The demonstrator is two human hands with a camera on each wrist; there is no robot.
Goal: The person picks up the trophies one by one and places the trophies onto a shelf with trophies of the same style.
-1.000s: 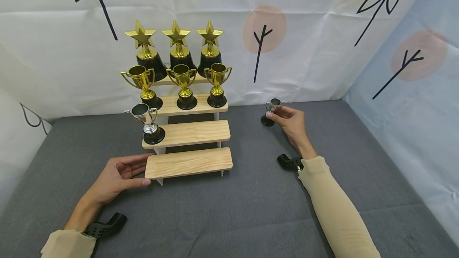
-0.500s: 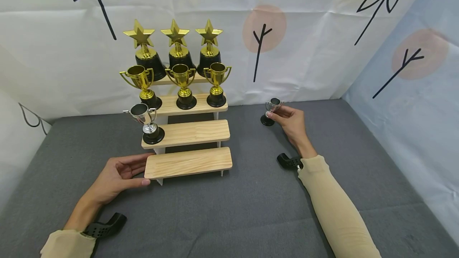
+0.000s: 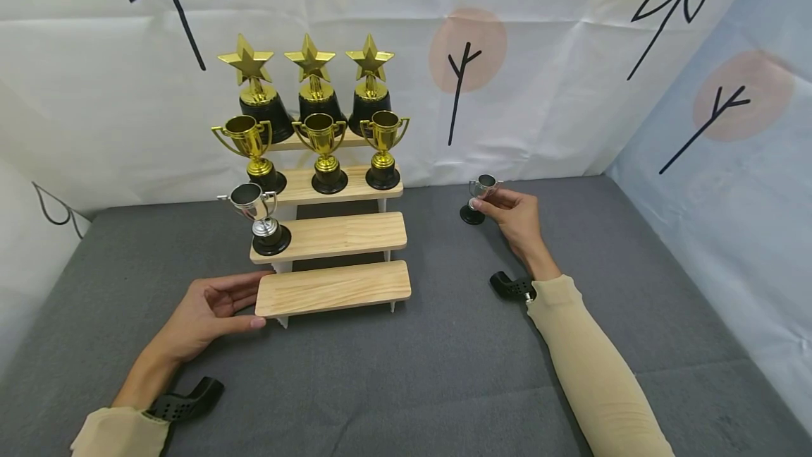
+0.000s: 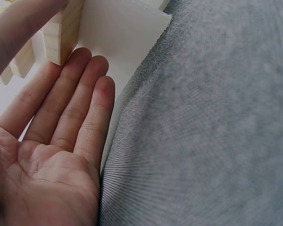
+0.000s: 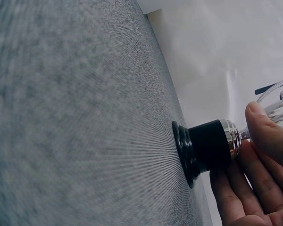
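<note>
A wooden tiered display stand (image 3: 336,288) stands left of centre. My left hand (image 3: 199,316) rests at the left end of its lowest shelf, thumb tip by the front corner. In the left wrist view the fingers (image 4: 80,99) reach out straight beside the shelf's end and white side panel (image 4: 118,33). Farther back to the right, my right hand (image 3: 517,221) holds a small silver trophy cup (image 3: 472,214) upright between thumb and fingers. Its black base (image 5: 210,146) is right at the grey cloth. Another silver trophy cup (image 3: 266,231) stands at the left of the second shelf from the bottom.
Three gold trophy cups (image 3: 326,168) stand on the shelf above. Behind them on the top shelf are three gold star trophies (image 3: 314,90). Grey cloth (image 3: 438,372) covers the table, and a white printed backdrop (image 3: 539,104) rises along the back and sides.
Both hands stay in nearly the same place. The silver trophy cup in the right hand has shifted only very slightly.
</note>
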